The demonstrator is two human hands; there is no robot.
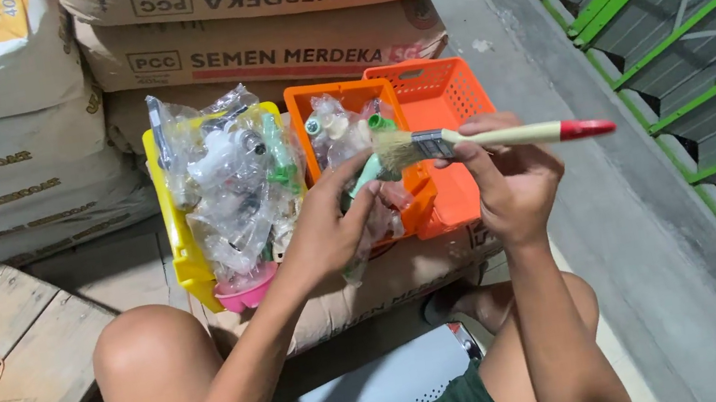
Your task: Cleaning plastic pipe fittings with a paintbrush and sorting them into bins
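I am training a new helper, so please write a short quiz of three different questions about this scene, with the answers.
1. True or false: the right hand holds a paintbrush with a red-tipped handle.
2. Which basket holds no bags? A) the yellow basket B) the left orange basket C) the right orange basket
3. Fill in: the left hand holds a small pale green ______ at the bristles.

Key
1. True.
2. C. Only its mesh walls show; the other two hold clear plastic bags of small parts.
3. Fitting; its exact kind is too small to tell.
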